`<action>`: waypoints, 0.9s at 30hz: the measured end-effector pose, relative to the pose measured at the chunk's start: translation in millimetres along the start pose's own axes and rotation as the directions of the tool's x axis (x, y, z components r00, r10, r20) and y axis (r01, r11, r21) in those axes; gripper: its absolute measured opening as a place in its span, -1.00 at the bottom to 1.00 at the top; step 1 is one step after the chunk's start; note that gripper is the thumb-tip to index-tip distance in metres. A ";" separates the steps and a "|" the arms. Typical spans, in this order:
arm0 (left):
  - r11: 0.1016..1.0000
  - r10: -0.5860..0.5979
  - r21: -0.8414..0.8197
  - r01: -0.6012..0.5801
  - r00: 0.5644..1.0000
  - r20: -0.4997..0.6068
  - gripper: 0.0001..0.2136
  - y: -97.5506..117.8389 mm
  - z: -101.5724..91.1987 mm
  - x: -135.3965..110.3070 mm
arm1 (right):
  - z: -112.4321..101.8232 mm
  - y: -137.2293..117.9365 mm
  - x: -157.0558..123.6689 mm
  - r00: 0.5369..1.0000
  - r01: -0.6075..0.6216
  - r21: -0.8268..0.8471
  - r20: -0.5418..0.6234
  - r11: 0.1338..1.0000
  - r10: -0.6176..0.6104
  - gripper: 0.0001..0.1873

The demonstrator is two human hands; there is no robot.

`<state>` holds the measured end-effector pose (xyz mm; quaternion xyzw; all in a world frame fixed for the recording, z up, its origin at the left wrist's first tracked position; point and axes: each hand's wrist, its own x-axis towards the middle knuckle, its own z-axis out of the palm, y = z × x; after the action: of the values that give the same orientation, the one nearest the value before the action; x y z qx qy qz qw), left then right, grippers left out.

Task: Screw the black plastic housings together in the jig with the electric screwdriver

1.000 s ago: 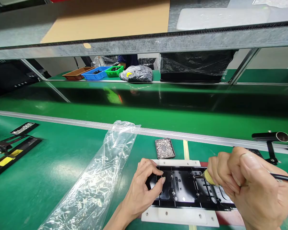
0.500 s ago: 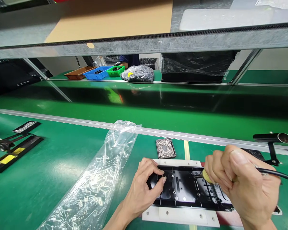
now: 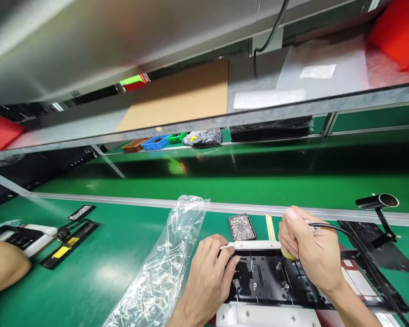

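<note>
A black plastic panel [image 3: 269, 277] with ribs and metal-topped posts lies inner side up in a white fixture [image 3: 269, 313]. My left hand [image 3: 211, 272] is curled over the panel's left end, thumb and forefinger close together on it. My right hand [image 3: 310, 250] is wrapped round the yellow handle of a soldering iron [image 3: 288, 255], its black cable running off to the right. The iron's tip points down at the middle of the panel, by a post; whether it touches is unclear. Just behind the fixture sits a small tray [image 3: 241, 227] of tiny metal parts.
A clear plastic bag [image 3: 160, 263] lies left of my hands. A metal tube holder [image 3: 378, 201] stands at right. Another person's arm [image 3: 5, 268] is at the far left, near a black part with yellow tape [image 3: 68, 245]. A shelf [image 3: 191, 122] crosses above.
The view has tipped up and shifted, showing more shelf and another person's arm at left. My left thumb and forefinger have drawn closer together. The iron stays over the panel's middle.
</note>
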<state>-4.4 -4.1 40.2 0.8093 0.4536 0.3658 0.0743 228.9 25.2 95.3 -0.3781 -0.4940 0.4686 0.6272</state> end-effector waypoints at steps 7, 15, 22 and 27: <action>0.601 -0.504 -0.699 0.388 0.862 0.046 -0.62 32.9 -21.9 53.2 | 7.1 -8.6 -6.2 0.990 -0.130 -0.017 -0.048 0.991 0.129 -0.34; 0.664 -0.179 -0.726 0.178 0.981 0.077 -0.55 80.3 16.2 89.9 | -4.7 13.0 3.0 0.994 -0.030 -0.112 0.100 0.993 0.042 -0.45; 0.624 -0.101 -0.769 0.142 0.990 0.101 -0.52 98.1 32.7 102.3 | -5.0 18.6 2.6 0.996 0.082 -0.151 0.045 0.985 -0.076 -0.48; 0.598 -0.134 -0.791 0.129 0.989 0.061 -0.58 100.6 47.1 105.6 | -1.6 23.1 3.7 0.998 0.062 -0.130 0.017 0.990 -0.060 -0.48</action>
<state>129.0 31.0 107.1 0.6563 0.3034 0.5241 0.4501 225.8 35.1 74.3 -0.4002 -0.5389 0.4182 0.6120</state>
